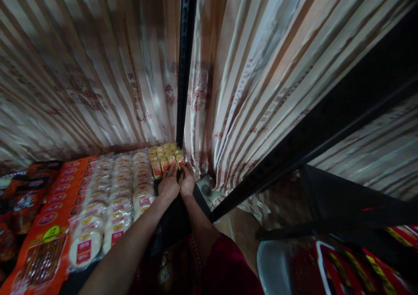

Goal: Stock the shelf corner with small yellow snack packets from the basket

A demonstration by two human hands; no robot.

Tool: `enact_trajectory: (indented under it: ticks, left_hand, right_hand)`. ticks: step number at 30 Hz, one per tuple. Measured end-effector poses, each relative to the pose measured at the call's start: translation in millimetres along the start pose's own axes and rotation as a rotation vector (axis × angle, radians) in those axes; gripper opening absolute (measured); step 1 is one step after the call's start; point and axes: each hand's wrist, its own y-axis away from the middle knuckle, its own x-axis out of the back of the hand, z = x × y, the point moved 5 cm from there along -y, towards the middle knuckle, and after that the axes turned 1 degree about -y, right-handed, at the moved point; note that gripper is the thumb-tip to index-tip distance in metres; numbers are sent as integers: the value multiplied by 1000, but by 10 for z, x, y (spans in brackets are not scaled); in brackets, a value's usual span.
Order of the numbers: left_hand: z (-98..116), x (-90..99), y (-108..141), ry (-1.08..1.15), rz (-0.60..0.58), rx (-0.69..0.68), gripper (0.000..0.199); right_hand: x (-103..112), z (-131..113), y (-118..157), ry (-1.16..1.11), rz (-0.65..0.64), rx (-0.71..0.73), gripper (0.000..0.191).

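LEFT HAND [169, 185]: fingers loosely curling, touching yellow packets [162, 158] | RIGHT HAND [187, 180]: fingers half-curling against end packet [180, 158] | HOLD: cannot tell, either hand | PACKETS: sitting at 11 o'clock from wrists | METHOD: gentle, even pressing likely keeping rows square

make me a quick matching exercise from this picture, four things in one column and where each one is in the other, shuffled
Things
1. small yellow packets
2. orange packages
3. pale round packs
4. curtain

Places
a. hanging in folds behind the other three
b. at the fingers of the left hand and right hand
c. just left of the pale round packs
d. between the orange packages and the small yellow packets

Pairs: 1-b, 2-c, 3-d, 4-a
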Motion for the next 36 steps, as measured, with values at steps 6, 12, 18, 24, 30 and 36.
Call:
enact_trajectory:
  ticks: [6,12,18,24,30,36]
  left_hand:
    - [51,15,49,1,22,-32,51]
    - [144,76,149,-5,23,-37,47]
    - [224,52,319,20,41,-54,45]
    - [337,38,663,88,28,-56,43]
    - [402,-39,1062,195,64,-105,40]
    - [344,-234,1534,270,147,-182,43]
  right_hand:
    - [-4,10,-13,9,-57,-45,40]
    - [75,-41,62,-3,-59,1,43]
    - [263,-114,194,-1,-63,-1,40]
    - [529,-182,419,-16,-72,-3,37]
    - [813,-313,748,-79,-54,1,37]
    - [1083,-422,1177,-119,-32,39,35]
